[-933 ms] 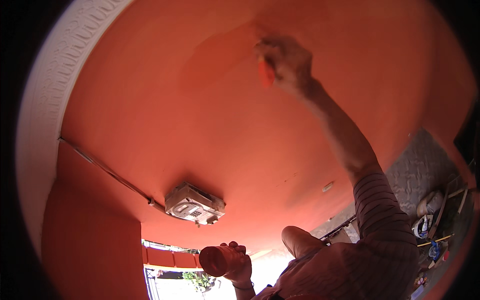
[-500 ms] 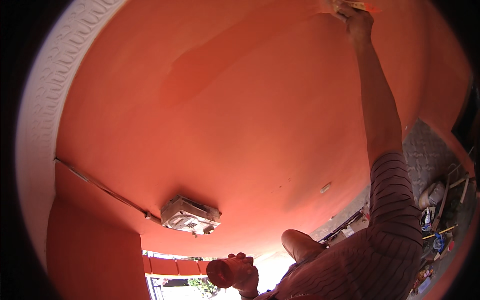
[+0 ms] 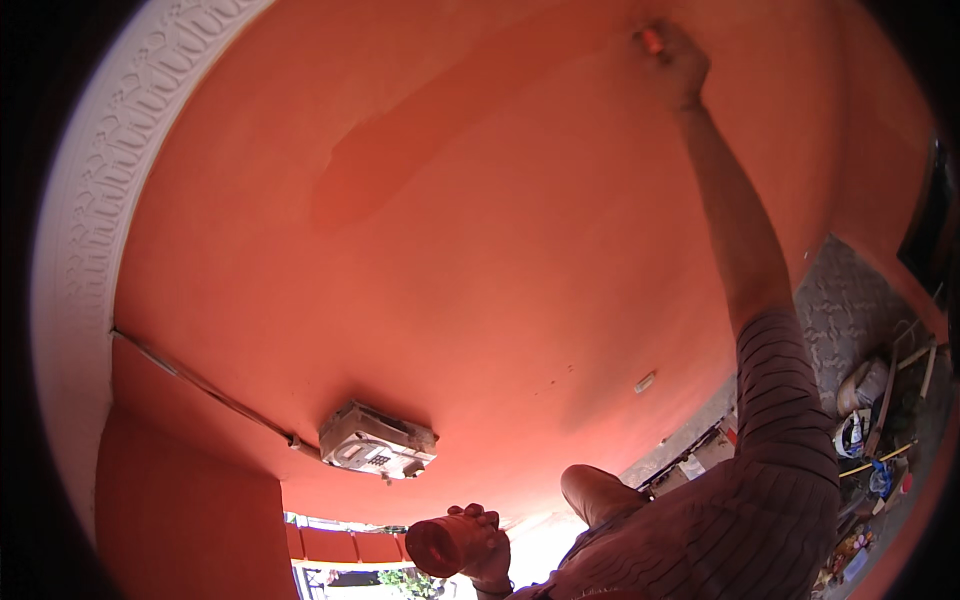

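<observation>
My right arm stretches high up the orange-painted wall [image 3: 520, 240]. At its end my right hand [image 3: 682, 65] is closed around a paintbrush, of which a small bright red-orange part [image 3: 653, 41] shows; the bristles are hidden and the hand is slightly blurred. A darker, wet-looking band of paint [image 3: 430, 110] runs diagonally from the hand down to the left. Low in the view, my left hand [image 3: 487, 553] is wrapped around a reddish, paint-smeared cup [image 3: 434, 546]. The cup is tilted with one round end toward me, and its contents cannot be made out.
A grey electric meter box [image 3: 376, 441] sticks out from the wall, with a conduit [image 3: 225, 399] running up left. White moulded trim [image 3: 120, 170] borders the far left. At right, tools and sacks [image 3: 868, 390] lie on a patterned floor [image 3: 840, 300].
My right hand has moved left and slightly down along the wall, turning so less of the paintbrush shows. My left hand still holds the cup in nearly the same place.
</observation>
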Action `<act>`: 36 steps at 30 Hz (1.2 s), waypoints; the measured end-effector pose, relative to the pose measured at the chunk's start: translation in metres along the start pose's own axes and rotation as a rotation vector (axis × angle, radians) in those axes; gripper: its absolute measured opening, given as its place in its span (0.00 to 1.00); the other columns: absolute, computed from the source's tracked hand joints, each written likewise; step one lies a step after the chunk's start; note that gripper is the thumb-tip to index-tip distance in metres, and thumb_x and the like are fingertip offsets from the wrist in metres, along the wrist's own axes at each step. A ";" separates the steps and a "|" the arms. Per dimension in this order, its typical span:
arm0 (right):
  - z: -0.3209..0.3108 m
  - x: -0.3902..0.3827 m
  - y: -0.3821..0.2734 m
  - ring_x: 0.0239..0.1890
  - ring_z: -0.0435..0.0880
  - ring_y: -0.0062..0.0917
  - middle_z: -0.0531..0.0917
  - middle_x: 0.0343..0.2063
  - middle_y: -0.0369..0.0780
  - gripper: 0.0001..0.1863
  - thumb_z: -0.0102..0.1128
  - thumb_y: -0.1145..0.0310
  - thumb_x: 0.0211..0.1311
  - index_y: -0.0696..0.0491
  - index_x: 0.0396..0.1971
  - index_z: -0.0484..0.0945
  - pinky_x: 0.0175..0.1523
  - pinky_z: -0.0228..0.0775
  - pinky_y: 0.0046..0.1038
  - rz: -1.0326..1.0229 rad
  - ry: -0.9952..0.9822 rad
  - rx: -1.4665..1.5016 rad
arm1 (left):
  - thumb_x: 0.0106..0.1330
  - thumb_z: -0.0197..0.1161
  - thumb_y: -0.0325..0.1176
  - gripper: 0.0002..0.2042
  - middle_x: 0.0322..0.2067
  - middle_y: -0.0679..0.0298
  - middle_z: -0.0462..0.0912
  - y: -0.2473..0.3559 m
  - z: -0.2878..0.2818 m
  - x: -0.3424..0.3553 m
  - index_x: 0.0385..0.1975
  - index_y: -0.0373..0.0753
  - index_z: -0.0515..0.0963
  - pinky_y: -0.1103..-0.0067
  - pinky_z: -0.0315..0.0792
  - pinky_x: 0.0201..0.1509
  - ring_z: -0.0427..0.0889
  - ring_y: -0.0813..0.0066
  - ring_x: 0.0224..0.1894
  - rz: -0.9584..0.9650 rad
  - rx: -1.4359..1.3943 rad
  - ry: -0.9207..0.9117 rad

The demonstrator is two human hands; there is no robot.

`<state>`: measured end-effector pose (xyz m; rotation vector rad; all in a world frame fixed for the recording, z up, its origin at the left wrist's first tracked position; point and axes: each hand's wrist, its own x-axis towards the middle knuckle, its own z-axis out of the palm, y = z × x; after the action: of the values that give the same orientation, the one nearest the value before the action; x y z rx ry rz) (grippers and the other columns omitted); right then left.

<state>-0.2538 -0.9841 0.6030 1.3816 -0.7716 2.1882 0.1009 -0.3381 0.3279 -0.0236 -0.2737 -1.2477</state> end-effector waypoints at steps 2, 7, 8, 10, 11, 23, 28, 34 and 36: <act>0.002 -0.022 -0.065 0.36 0.89 0.29 0.88 0.36 0.39 0.04 0.67 0.75 0.66 0.52 0.39 0.85 0.41 0.82 0.29 -0.080 -0.048 0.182 | 0.67 0.69 0.48 0.28 0.62 0.59 0.72 -0.001 -0.001 0.010 0.66 0.49 0.73 0.63 0.78 0.54 0.70 0.58 0.64 -0.020 0.031 -0.010; -0.041 -0.050 -0.191 0.39 0.89 0.29 0.88 0.37 0.38 0.08 0.71 0.81 0.61 0.54 0.39 0.86 0.43 0.83 0.29 0.063 -0.283 0.885 | 0.69 0.67 0.47 0.26 0.62 0.59 0.72 -0.007 0.009 0.022 0.65 0.50 0.73 0.64 0.77 0.53 0.70 0.59 0.64 -0.110 -0.003 -0.037; -0.042 -0.046 -0.190 0.40 0.89 0.26 0.88 0.38 0.37 0.08 0.70 0.81 0.62 0.57 0.40 0.86 0.46 0.83 0.28 0.172 -0.265 0.991 | 0.69 0.67 0.47 0.26 0.62 0.59 0.72 -0.008 0.009 0.023 0.65 0.50 0.73 0.64 0.77 0.53 0.70 0.59 0.64 -0.118 0.003 -0.038; -0.039 -0.032 -0.155 0.41 0.88 0.24 0.88 0.41 0.39 0.09 0.70 0.81 0.61 0.60 0.41 0.86 0.51 0.84 0.27 0.542 -0.248 1.066 | 0.69 0.67 0.47 0.26 0.62 0.59 0.72 -0.010 0.009 0.019 0.65 0.50 0.73 0.64 0.77 0.53 0.70 0.59 0.64 -0.123 -0.006 -0.024; -0.036 -0.016 -0.108 0.42 0.89 0.25 0.89 0.42 0.41 0.10 0.72 0.81 0.59 0.61 0.41 0.87 0.52 0.85 0.28 0.793 -0.242 1.028 | 0.69 0.67 0.47 0.26 0.62 0.59 0.72 -0.012 0.009 0.018 0.65 0.50 0.73 0.64 0.76 0.53 0.70 0.59 0.64 -0.121 -0.022 -0.017; -0.014 -0.076 -0.225 0.40 0.89 0.36 0.88 0.38 0.39 0.13 0.72 0.76 0.54 0.47 0.40 0.84 0.39 0.83 0.32 -0.292 -0.158 0.340 | 0.70 0.65 0.49 0.26 0.61 0.58 0.72 -0.017 0.000 0.006 0.65 0.49 0.72 0.63 0.77 0.52 0.71 0.59 0.63 -0.070 -0.033 -0.005; -0.032 -0.102 -0.310 0.44 0.89 0.32 0.88 0.40 0.40 0.15 0.72 0.81 0.55 0.50 0.42 0.85 0.45 0.84 0.31 -0.210 -0.352 0.935 | 0.72 0.63 0.48 0.24 0.60 0.57 0.73 -0.028 0.006 0.027 0.65 0.48 0.72 0.62 0.78 0.52 0.70 0.58 0.63 -0.165 -0.096 -0.022; -0.017 -0.059 -0.210 0.40 0.88 0.22 0.90 0.38 0.40 0.06 0.69 0.81 0.65 0.61 0.40 0.84 0.47 0.83 0.25 0.586 -0.127 1.224 | 0.73 0.63 0.49 0.24 0.61 0.56 0.73 -0.035 0.006 0.010 0.65 0.48 0.72 0.61 0.79 0.53 0.70 0.57 0.63 -0.156 -0.110 -0.014; -0.016 -0.041 -0.171 0.40 0.88 0.23 0.89 0.37 0.39 0.06 0.66 0.81 0.67 0.60 0.42 0.83 0.47 0.84 0.27 0.397 0.070 1.123 | 0.72 0.64 0.49 0.25 0.60 0.55 0.73 -0.031 0.003 -0.003 0.65 0.48 0.71 0.61 0.79 0.53 0.70 0.57 0.63 -0.117 -0.112 -0.031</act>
<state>-0.1407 -0.8482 0.5983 1.6575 0.3730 3.1606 0.0700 -0.3449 0.3258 -0.1246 -0.2343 -1.3791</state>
